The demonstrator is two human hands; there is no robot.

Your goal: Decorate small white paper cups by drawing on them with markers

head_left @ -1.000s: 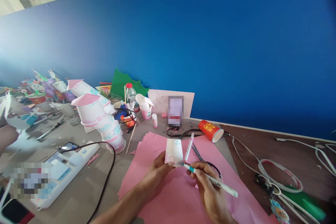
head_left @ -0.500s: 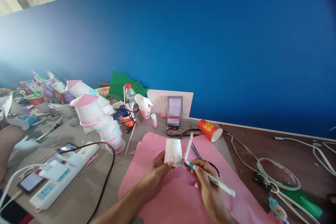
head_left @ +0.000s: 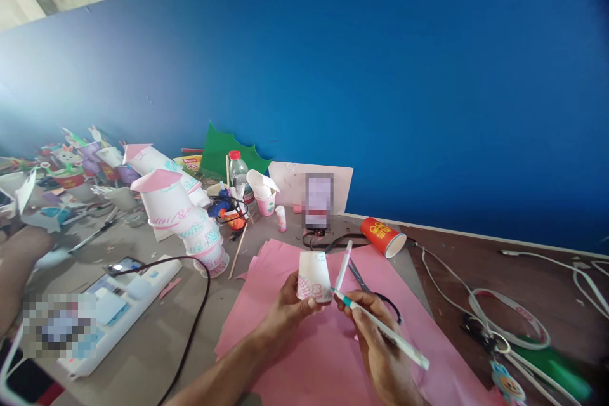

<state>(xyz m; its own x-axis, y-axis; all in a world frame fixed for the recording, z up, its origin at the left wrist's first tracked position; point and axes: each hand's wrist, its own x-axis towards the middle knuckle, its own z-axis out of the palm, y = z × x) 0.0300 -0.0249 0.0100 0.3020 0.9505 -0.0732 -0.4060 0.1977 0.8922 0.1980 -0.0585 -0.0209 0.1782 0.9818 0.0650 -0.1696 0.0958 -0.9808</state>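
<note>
Over the pink paper [head_left: 285, 355], my left hand [head_left: 285, 307] grips an upside-down white paper cup [head_left: 314, 269] with pink and teal drawings on its side. A white marker with a teal collar [head_left: 394, 335] is held in my right hand [head_left: 373, 330], its tip at or very near the cup's lower right side. Beyond the fingers a second, pink-and-white pen [head_left: 344, 265] points up and away; I cannot tell whether it lies on the paper or is held too. Scissors [head_left: 356, 274] lie partly hidden behind my right hand.
Stacked paper-cup towers with pink roofs [head_left: 159, 184] stand left, near a power strip [head_left: 137, 311] and black cable. A red cup [head_left: 383, 238] lies on its side at the back. White cables [head_left: 504, 330] run along the right. Another person's arm [head_left: 23, 254] reaches in at far left.
The cup has turned a little in my left hand, so more of the pink drawing shows. The marker stays by its side. The other person's arm at far left has shifted slightly.
</note>
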